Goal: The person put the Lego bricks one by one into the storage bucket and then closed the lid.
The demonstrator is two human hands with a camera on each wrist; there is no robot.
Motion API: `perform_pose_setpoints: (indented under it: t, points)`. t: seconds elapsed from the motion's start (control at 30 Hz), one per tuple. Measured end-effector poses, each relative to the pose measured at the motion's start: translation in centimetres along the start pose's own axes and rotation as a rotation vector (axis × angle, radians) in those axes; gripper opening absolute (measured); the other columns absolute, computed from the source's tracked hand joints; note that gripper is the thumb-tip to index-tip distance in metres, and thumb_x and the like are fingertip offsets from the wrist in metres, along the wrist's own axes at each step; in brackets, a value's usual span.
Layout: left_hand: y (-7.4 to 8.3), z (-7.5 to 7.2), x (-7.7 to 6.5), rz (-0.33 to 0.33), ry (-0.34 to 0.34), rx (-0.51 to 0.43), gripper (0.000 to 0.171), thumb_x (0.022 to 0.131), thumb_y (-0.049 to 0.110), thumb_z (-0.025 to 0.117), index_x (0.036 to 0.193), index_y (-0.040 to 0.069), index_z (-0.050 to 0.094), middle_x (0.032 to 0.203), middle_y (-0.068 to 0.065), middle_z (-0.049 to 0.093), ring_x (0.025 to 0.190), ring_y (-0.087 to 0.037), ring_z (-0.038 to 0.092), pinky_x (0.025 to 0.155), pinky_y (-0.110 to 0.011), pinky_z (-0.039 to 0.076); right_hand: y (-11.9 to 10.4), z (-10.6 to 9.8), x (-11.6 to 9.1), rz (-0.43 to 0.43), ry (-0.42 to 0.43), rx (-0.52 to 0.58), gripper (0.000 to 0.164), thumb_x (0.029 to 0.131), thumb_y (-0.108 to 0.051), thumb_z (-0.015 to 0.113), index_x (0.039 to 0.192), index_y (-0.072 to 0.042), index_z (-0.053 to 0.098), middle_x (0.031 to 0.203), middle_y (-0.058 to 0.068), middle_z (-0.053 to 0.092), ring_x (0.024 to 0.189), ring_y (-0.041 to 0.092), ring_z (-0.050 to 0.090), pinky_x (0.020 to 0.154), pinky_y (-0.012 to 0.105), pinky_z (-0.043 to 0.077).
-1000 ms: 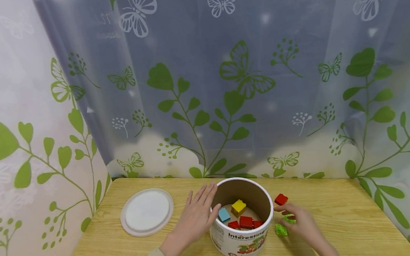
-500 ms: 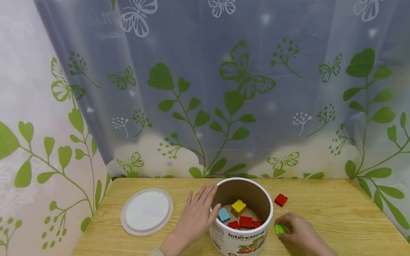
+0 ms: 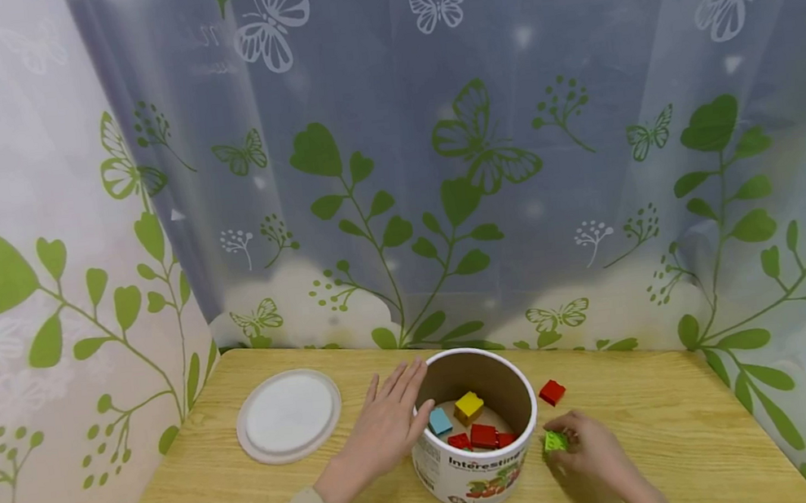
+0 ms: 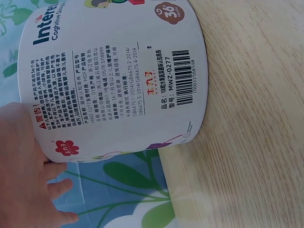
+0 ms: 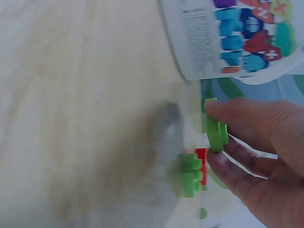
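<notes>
pinching one green brick [image 5: 215, 130] near two loose bricks [image 5: 189, 178], one tub [image 3: 475, 486]

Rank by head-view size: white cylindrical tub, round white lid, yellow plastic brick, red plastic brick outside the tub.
1. White cylindrical tub
2. Round white lid
3. Yellow plastic brick and red plastic brick: too close to rank

head: even, mid-bright, soft light; source out of view | pale vertical sheen on curtain [image 3: 368, 58], 11 and 1 o'clock | bucket [image 3: 437, 477] interior dim | soft shadow below right hand [image 3: 598, 454], 5 o'clock | L wrist: bright, print crisp | R wrist: hazy, tabletop [image 5: 71, 118] blurred toward 9 o'clock, smudgy grey shadow near centre
</notes>
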State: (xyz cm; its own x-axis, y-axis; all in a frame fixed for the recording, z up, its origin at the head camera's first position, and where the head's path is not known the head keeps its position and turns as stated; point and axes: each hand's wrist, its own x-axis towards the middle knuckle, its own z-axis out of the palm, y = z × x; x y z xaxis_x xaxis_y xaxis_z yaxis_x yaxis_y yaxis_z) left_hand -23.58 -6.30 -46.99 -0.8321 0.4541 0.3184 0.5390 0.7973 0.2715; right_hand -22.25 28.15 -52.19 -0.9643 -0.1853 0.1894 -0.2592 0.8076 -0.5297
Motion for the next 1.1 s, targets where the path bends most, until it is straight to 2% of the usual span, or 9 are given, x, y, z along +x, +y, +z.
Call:
perform_pose_setpoints:
  t: [0.17,0.37,0.6,0.93,1.1]
  points:
    - [0.0,0.0,0.0,0.001,0.005,0.003,0.061,0.110,0.043,0.033,0.160,0.008,0.030,0.164,-0.008,0.031,0.151,-0.031,0.030,0.120,-0.062,0.021,-0.9,-1.4,0.4,0.005,0.033,0.033,0.034,0.073,0.001,0.086,0.105,-0.005,0.076,0.096,0.003,0.064,0.081,0.016,0.062,0.072,0.034,0.057]
    - [0.0,-0.1,0.0,0.004,0.009,0.000,0.061,0.110,0.043,0.034,0.160,0.008,0.031,0.164,-0.008,0.032,0.150,-0.032,0.031,0.120,-0.062,0.022,-2.0,-3.0,0.8,0.026,0.068,0.036,0.032,0.079,-0.003,0.086,0.109,-0.005,0.076,0.098,0.005,0.064,0.082,0.017,0.062,0.075,0.037,0.060]
    - [0.0,-0.1,0.0,0.008,0.007,-0.001,0.061,0.110,0.043,0.032,0.160,0.008,0.030,0.165,-0.009,0.031,0.150,-0.033,0.031,0.120,-0.062,0.021,-3.3,-4.5,1.2,-0.015,0.138,0.009,0.032,0.081,-0.008,0.085,0.111,-0.006,0.076,0.102,0.007,0.065,0.086,0.023,0.066,0.078,0.044,0.060]
    - [0.0,-0.1,0.0,0.006,0.000,-0.002,0.061,0.110,0.043,0.033,0.160,0.008,0.030,0.165,-0.008,0.030,0.151,-0.032,0.030,0.120,-0.062,0.022,-4.8,-5.5,1.7,-0.084,0.228,-0.014,0.035,0.080,-0.009,0.086,0.113,-0.004,0.075,0.103,0.007,0.066,0.087,0.026,0.068,0.075,0.043,0.060]
    - [0.1,-0.1,0.0,0.003,-0.001,0.005,0.061,0.110,0.043,0.033,0.160,0.008,0.030,0.165,-0.008,0.031,0.151,-0.032,0.030,0.120,-0.062,0.022,-5.5,-5.9,2.0,-0.112,0.246,-0.024,0.036,0.080,-0.011,0.086,0.113,-0.005,0.075,0.104,0.009,0.068,0.087,0.028,0.069,0.074,0.045,0.059]
